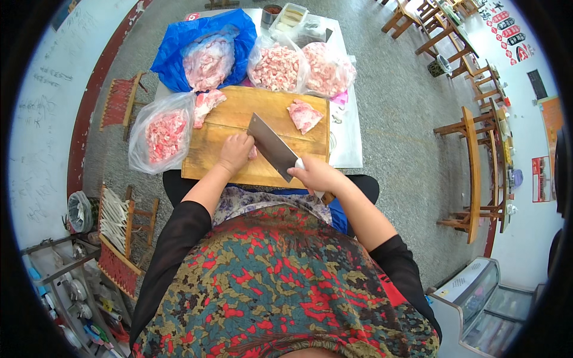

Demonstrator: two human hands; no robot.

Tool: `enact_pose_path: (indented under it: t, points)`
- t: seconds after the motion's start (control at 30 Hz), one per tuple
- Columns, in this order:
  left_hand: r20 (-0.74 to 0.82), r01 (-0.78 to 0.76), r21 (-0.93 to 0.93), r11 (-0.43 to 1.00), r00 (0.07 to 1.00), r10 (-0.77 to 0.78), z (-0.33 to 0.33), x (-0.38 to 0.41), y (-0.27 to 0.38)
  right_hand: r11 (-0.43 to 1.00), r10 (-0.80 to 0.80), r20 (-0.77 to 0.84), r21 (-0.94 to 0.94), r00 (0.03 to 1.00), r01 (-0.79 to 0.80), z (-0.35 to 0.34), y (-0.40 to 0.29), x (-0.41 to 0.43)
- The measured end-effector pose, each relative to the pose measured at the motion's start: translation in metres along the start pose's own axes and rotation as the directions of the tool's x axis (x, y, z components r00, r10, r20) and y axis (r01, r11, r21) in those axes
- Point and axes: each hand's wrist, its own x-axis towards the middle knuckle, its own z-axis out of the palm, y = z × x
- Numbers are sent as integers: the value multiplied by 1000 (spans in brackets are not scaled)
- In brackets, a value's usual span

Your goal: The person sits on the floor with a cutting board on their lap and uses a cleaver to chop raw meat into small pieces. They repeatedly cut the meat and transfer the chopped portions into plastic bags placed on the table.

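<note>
My right hand (318, 174) grips the white handle of a cleaver (274, 147), its broad steel blade slanting over the wooden cutting board (215, 156). Close against the blade's far end, my left hand (236, 151) presses on a small piece of meat (253, 153), mostly hidden by the fingers and the blade. A larger chunk of pale pink meat (305, 116) lies at the board's right side. Another fatty strip (207, 107) rests across the upper left edge. Left of the board, a clear plastic bag (164, 134) holds diced meat.
Behind the board stand a blue bag (170, 58) with a big lump of meat and two clear bags of diced meat (275, 67), (329, 71). A plastic container (288, 18) and a metal cup (271, 14) sit farther back. Low stools (117, 102) stand left, wooden benches (470, 174) right.
</note>
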Motion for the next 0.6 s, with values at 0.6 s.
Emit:
enact_pose_path:
  t: [0.6]
  points:
    - [-116,364,-101,926,920,-375,7,-23,5,999,4,-71,51,997,0,41,1,2]
